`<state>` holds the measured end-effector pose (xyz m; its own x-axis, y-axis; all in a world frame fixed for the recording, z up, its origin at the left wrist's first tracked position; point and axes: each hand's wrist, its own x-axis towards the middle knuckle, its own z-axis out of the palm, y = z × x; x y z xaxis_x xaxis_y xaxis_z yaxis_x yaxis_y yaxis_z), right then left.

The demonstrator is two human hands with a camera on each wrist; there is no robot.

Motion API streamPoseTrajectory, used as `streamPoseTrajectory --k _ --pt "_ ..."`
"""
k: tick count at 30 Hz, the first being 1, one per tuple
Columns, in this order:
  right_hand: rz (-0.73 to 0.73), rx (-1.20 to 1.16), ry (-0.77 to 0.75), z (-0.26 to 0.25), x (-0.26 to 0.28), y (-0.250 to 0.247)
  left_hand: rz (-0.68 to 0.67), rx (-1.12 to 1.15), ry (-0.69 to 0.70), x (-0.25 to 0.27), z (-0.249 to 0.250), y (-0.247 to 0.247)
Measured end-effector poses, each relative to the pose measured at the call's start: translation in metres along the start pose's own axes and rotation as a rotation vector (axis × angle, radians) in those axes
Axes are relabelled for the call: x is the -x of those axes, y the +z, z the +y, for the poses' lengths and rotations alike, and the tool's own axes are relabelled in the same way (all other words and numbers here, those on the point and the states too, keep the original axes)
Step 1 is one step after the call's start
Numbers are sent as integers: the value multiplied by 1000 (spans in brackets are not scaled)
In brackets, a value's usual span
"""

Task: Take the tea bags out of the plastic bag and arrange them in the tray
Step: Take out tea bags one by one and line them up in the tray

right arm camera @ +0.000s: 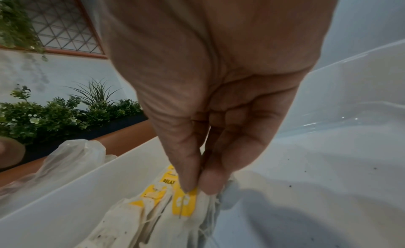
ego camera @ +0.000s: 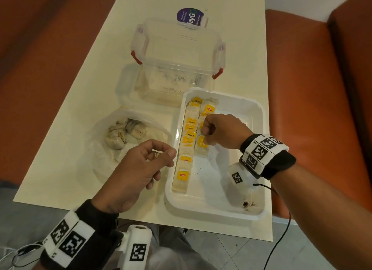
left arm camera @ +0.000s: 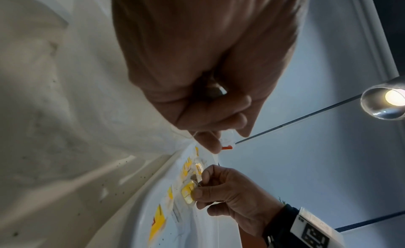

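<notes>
Behind the tray (ego camera: 259,108), at twelve o'clock on the bench (ego camera: 96,68), stands a clear lidded box (ego camera: 177,46); the plastic bag (ego camera: 112,125) of tea bags (ego camera: 124,133) lies at nine o'clock. Right hand (ego camera: 221,131) pinches a yellow-tagged tea bag (ego camera: 202,147) in the tray's second row. Left hand (ego camera: 138,169), thumb and forefinger together, pinches a thin string (ego camera: 156,154) beside the tray's left rim.

The right hand (ego camera: 219,132) hides part of the second tea-bag row (ego camera: 207,110); far tags are unreadable.
</notes>
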<state>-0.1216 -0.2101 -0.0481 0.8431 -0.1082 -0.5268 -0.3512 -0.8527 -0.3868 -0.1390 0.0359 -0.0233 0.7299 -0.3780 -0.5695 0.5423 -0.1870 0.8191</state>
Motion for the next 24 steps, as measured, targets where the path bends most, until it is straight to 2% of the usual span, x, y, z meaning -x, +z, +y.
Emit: streamPoseTrajectory --k 3,8,16,21,24 --pt "17 -4 -17 1 1 0 -8 39 -33 0 -2 1" --pt "62 -37 -39 4 2 -4 -79 236 -78 -1 -2 3" --pt "123 -114 -38 15 11 -7 -121 285 -53 -6 -3 11" --pt "145 -318 -92 7 29 -7 -118 281 6 -12 -2 22" --pt "95 -490 -147 -4 47 -8 -164 235 46 -16 -1 29"
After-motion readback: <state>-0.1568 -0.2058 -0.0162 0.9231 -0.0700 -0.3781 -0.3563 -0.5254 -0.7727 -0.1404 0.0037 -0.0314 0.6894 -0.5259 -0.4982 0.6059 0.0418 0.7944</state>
